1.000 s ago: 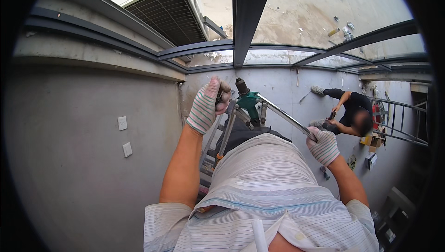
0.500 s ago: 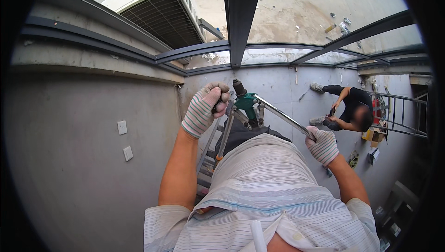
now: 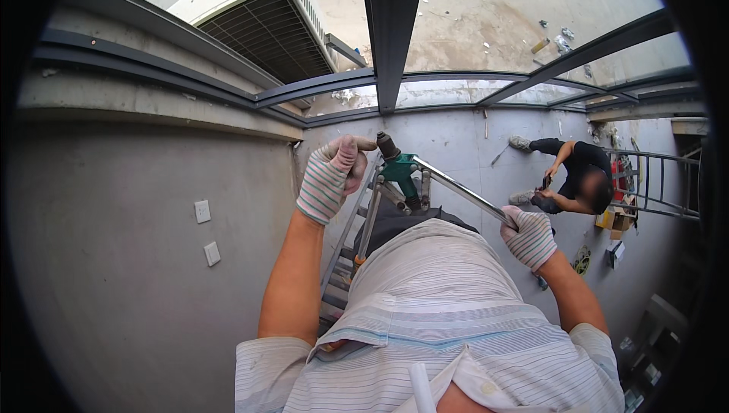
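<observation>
Bright daylight comes from beyond the left fingers [image 3: 366,144], nearly bleaching the pale ground [image 3: 478,3] there. Left of the fingers, the grey wall [image 3: 137,261] is dimmer. Glare streaks the metal handle [image 3: 463,189] to their right; farther right, the co-worker's head [image 3: 596,189] is blurred. The fingers look fairly sharp. Fisheye distortion bends the window frame [image 3: 391,25] above them, toward blackened edges.

Both hands [image 3: 332,179] wear grubby white gloves [image 3: 529,242] with thin green stripes, and behind them comes a pale shirt [image 3: 448,291] with fine dark stripes, a light-blue band [image 3: 444,345], short sleeves [image 3: 275,367], an open collar [image 3: 472,371] and one pale button [image 3: 488,386].
</observation>
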`<state>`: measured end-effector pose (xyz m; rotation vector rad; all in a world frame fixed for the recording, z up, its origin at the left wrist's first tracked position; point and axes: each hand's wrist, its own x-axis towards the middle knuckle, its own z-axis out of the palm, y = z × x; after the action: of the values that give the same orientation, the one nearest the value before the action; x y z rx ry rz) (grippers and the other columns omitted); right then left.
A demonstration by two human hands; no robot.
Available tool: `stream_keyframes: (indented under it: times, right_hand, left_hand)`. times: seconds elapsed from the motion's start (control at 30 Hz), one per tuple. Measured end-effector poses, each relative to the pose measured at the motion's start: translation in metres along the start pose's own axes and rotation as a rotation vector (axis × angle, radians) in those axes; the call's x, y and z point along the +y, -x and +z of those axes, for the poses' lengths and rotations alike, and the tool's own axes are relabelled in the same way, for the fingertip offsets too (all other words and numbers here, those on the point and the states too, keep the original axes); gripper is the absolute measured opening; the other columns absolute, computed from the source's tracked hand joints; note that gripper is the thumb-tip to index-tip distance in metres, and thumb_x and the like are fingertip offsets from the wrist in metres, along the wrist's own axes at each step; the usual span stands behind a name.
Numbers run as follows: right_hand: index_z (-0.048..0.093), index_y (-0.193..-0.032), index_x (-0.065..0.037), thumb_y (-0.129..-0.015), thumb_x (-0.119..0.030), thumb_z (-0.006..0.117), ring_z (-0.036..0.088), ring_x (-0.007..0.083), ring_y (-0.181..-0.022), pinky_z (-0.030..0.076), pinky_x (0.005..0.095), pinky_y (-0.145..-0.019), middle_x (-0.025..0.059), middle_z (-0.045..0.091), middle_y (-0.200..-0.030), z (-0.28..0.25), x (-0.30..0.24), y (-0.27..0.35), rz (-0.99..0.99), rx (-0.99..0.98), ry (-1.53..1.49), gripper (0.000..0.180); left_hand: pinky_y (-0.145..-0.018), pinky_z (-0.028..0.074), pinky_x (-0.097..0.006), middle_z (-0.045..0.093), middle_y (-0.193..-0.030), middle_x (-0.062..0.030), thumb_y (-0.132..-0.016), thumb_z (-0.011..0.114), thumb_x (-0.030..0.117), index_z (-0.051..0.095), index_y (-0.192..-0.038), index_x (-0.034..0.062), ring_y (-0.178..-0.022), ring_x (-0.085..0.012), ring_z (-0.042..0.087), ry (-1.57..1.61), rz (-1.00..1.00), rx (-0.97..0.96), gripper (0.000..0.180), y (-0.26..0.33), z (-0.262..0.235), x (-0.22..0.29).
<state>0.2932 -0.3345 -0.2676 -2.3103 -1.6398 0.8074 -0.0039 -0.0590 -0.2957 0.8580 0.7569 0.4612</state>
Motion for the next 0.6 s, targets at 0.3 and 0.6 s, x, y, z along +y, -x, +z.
stream_keyframes:
  times: [0.3, 0.6]
  right_hand:
    - [0.068, -0.104, -0.009, -0.086, -0.014, 0.062, 0.067, 0.0374, -0.064, 0.053, 0.0452, -0.059, 0.0173, 0.064, -0.068, -0.0025, -0.0029, 0.0020, 0.013, -0.044, 0.010, 0.019]
    - [0.068, -0.106, -0.009, -0.086, -0.015, 0.061, 0.068, 0.0378, -0.064, 0.054, 0.0459, -0.061, 0.0171, 0.065, -0.069, -0.0019, -0.0036, 0.0006, -0.002, -0.046, 0.028, 0.022]
  left_hand:
    - [-0.042, 0.031, -0.017, 0.047, -0.074, 0.0037, -0.110, 0.050, 0.036, 0.061, -0.128, -0.0005, -0.053, -0.0019, 0.037, 0.021, -0.019, -0.027, 0.042, 0.0065, 0.0084, 0.0060]
    - [-0.043, 0.033, -0.018, 0.051, -0.075, -0.0004, -0.108, 0.052, 0.023, 0.057, -0.118, 0.0001, -0.052, -0.0031, 0.038, -0.069, -0.005, 0.061, 0.025, 0.0083, 0.0060, 0.0056]
